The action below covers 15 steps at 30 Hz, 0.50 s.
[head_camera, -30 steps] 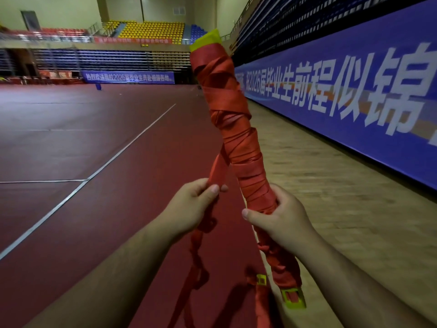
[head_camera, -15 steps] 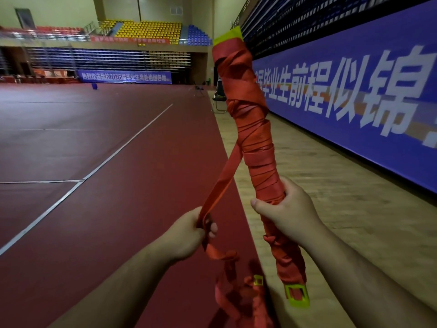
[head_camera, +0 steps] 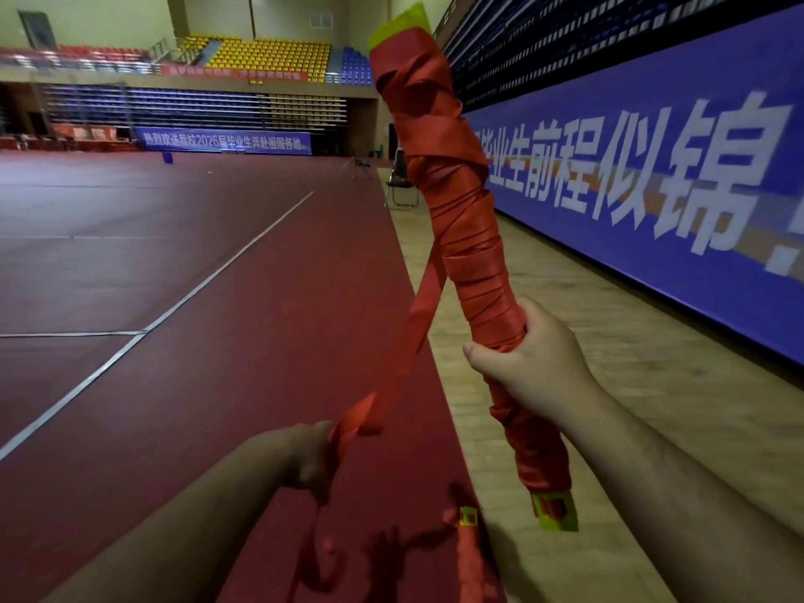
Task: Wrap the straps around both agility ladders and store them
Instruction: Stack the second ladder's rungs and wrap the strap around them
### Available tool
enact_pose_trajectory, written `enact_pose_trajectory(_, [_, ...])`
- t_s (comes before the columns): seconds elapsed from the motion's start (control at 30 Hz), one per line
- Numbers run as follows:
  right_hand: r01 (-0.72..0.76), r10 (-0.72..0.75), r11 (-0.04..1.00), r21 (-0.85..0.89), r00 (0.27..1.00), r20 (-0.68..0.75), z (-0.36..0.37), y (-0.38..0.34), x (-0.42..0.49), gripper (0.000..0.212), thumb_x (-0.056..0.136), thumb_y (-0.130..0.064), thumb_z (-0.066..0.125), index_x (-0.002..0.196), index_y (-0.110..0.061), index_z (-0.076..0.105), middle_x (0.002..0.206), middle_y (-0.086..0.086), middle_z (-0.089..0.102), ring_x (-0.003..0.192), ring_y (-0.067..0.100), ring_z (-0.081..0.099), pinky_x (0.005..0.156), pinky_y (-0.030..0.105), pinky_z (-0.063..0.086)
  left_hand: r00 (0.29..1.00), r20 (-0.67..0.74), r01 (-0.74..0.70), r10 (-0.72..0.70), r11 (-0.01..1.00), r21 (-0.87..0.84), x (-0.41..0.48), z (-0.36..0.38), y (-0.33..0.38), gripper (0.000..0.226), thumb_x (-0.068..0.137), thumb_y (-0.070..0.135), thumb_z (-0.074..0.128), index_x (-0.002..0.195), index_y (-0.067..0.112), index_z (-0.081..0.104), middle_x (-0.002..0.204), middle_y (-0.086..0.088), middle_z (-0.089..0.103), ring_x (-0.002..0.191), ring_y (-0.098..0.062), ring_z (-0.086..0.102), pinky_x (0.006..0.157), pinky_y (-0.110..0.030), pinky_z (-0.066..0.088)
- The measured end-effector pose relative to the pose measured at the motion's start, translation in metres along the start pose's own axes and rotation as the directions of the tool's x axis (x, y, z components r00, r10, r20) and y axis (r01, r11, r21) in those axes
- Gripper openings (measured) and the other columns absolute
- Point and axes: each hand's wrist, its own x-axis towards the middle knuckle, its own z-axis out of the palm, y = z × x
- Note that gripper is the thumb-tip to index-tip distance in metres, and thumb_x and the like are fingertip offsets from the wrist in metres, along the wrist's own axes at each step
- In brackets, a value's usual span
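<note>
- Right hand (head_camera: 526, 367) is clenched round the lower part of the agility ladder bundle (head_camera: 461, 237). It holds the bundle upright with a slight tilt, out in front of the body, probably so the hand serves as a fixed core to wind against.
- Left hand (head_camera: 304, 454) grasps the loose strap (head_camera: 417, 324) low and to the left of the bundle. The strap runs taut from the bundle's middle down to the fist, and that tension likely makes each turn lie tight.
- The bundle is off the floor, in mid-air. Its upper and middle sections are covered in overlapping red turns, and the yellow rung ends (head_camera: 400, 19) poke out at the top.
- A yellow buckle (head_camera: 557, 511) hangs at the bundle's bottom end, below the right hand. That lower section looks less neatly wound.
- Slack strap tail (head_camera: 322, 572) trails on the red floor (head_camera: 174, 298) with a small yellow clip (head_camera: 469, 515) nearby, so more strap is left to wind.
- Judgement: mid-wrap, storing not yet begun. Cannot tell whether this bundle is one ladder or both.
- Folding chair (head_camera: 400, 180) stands far behind, and a blue banner (head_camera: 652, 189) runs along the right wall.
</note>
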Motion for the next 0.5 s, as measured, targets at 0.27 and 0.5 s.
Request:
enact_pose_trajectory(0.27, [-0.014, 0.014, 1.000, -0.001, 0.985, 0.169, -0.010, -0.007, 0.005, 0.026, 0.073, -0.030, 0.085, 0.085, -0.030, 0.062, 0.068, -0.010, 0.066, 0.059, 0.002, 0.062, 0.054, 0.018, 0.046, 0.812, -0.463, -0.566, 0.356, 0.286, -0.773, -0.037, -0.064, 0.098, 0.086, 0.076, 0.062, 0.067, 0.151, 0.033, 0.035, 0.151, 0.010, 0.047, 0.139, -0.009, 0.042, 0.118, -0.044, 0.030])
enact_pose_trajectory(0.5, [-0.031, 0.029, 1.000, 0.001, 0.942, 0.336, -0.030, -0.005, 0.003, 0.028, 0.075, -0.018, 0.085, 0.094, -0.022, 0.065, 0.071, 0.001, 0.069, 0.060, 0.013, 0.069, 0.056, 0.026, 0.059, 0.835, -0.383, -0.418, 0.394, 0.003, -0.908, -0.031, -0.072, 0.142, 0.103, 0.076, 0.089, 0.015, 0.145, 0.018, 0.046, 0.093, -0.001, 0.070, 0.074, -0.016, 0.062, 0.065, -0.027, 0.046])
